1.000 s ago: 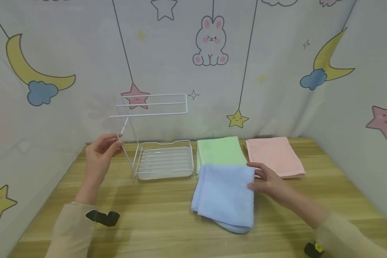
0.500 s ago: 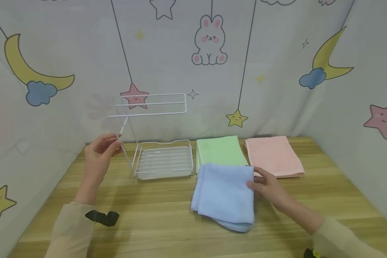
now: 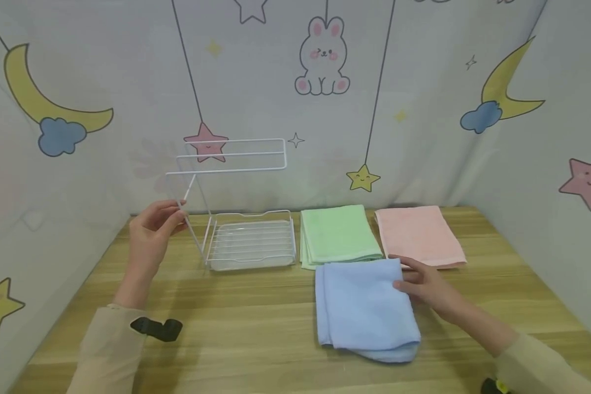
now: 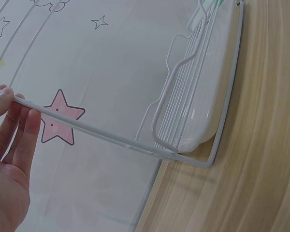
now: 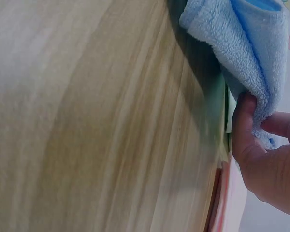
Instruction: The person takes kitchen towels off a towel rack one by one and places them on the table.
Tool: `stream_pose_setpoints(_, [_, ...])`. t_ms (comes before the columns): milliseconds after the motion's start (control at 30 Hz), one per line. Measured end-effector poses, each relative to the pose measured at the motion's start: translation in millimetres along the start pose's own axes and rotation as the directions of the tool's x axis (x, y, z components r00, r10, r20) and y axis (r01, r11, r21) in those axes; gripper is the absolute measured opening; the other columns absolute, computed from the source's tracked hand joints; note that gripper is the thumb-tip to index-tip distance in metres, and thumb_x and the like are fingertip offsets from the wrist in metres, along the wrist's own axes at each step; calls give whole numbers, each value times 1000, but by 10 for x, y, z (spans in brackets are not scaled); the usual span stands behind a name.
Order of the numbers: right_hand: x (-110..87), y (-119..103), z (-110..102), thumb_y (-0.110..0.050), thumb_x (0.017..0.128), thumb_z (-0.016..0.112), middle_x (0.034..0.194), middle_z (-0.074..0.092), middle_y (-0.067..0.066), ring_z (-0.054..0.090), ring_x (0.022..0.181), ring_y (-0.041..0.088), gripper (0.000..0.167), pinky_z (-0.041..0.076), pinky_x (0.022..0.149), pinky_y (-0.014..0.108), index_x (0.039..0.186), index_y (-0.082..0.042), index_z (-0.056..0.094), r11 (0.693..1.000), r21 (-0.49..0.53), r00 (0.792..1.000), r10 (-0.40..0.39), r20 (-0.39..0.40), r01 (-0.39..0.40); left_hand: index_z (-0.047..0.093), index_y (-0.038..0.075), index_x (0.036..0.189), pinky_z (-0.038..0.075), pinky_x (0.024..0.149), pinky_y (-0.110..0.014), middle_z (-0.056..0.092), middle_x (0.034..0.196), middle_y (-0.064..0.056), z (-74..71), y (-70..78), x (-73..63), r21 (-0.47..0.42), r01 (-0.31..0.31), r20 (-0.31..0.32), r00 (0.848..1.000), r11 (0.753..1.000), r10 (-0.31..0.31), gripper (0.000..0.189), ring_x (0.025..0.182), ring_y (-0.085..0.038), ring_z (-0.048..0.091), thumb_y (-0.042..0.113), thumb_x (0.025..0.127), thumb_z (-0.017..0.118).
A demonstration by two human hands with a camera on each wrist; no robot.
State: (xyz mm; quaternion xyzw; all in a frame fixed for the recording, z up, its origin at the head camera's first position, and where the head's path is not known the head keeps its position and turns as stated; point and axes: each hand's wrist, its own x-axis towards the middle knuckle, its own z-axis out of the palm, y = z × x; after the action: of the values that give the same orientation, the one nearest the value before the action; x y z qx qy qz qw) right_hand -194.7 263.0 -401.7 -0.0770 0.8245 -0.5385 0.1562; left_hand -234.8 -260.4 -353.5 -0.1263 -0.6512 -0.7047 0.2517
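Observation:
On the left, my left hand (image 3: 150,235) pinches a side upright of a white wire rack (image 3: 226,171). In the left wrist view, thumb and fingers meet on the rack's white bar (image 4: 77,123). The rack stands on the table, with top rails above and a low wire shelf over a pale tray (image 3: 251,268). My right hand (image 3: 433,290) pinches the upper right corner of a folded light blue towel (image 3: 366,306). In the right wrist view, the blue towel (image 5: 241,48) is gripped between thumb and fingers, and part of it hangs above the tabletop.
A folded green towel (image 3: 337,232) lies right of the rack, partly behind the blue one. Beside it lies a folded pink towel (image 3: 421,235). The wooden table (image 3: 236,339) ends at a white cloth backdrop (image 3: 256,82) with printed stars and a rabbit.
My right hand has moved the blue towel rightward and slightly toward me, uncovering more of the green towel. The left hand and the rack have stayed in place.

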Motion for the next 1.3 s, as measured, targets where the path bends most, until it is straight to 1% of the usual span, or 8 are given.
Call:
stream_pose_setpoints(33, [0,0,11,-21,95,68,153,31,32,63,116,26,71,65,86,35,153,-5,29,1000,5,1000,8,9,-8,70,5,99,64,73,-18,76,97,7,0,2,3,0,0,1,1000,1000,0,16,75,-5,70,-7,90,65])
stream_pose_setpoints(100, [6,-6,46,-20,94,68,152,36,32,64,114,26,72,65,87,37,153,-4,29,1000,19,999,23,27,-23,70,5,99,64,74,-18,76,97,8,-2,8,4,4,0,2,1000,1000,0,15,75,-5,71,-6,90,65])
stream_pose_setpoints(267, [26,-27,185,-22,94,69,134,57,34,68,105,22,76,66,84,36,153,-1,26,999,30,997,43,57,-45,68,-3,102,64,74,-18,76,97,8,0,20,-1,9,3,6,1000,1000,-3,12,75,-5,71,-7,90,65])
stream_pose_setpoints(467, [61,-13,287,-21,94,69,129,59,35,69,105,25,81,66,81,37,154,3,21,999,18,997,46,54,-47,69,0,100,64,73,-18,76,97,8,-2,21,-7,17,2,-2,1000,1000,-2,13,75,-5,71,-8,90,64])
stream_pose_setpoints(600, [72,-1,292,-20,93,70,114,66,26,67,96,20,79,66,75,31,153,1,24,999,-2,999,46,23,-46,69,1,100,64,74,-18,76,98,8,-4,20,-11,25,3,-2,1000,1000,-3,14,76,-5,70,-7,90,65])
stream_pose_setpoints(733, [72,13,280,-18,92,70,101,67,16,65,87,14,77,64,70,26,152,1,27,1000,-5,999,29,15,-29,70,4,100,64,74,-18,76,98,9,-3,17,-12,29,7,0,1000,1000,-7,15,76,-5,71,-6,90,65])
stream_pose_setpoints(1067, [78,14,265,-17,92,70,106,66,18,64,91,16,76,64,72,27,152,0,27,999,-9,999,51,9,-51,70,4,99,64,74,-18,76,98,8,20,9,1,22,4,-5,1000,1000,-4,14,75,-5,71,-5,90,65])
stream_pose_setpoints(1300, [66,10,271,-19,92,71,110,66,20,65,93,17,77,64,73,27,153,0,27,998,-6,998,70,9,-70,71,2,97,64,72,-19,77,95,7,24,-6,-1,23,-9,-46,999,1000,11,15,73,-6,70,-9,89,65])
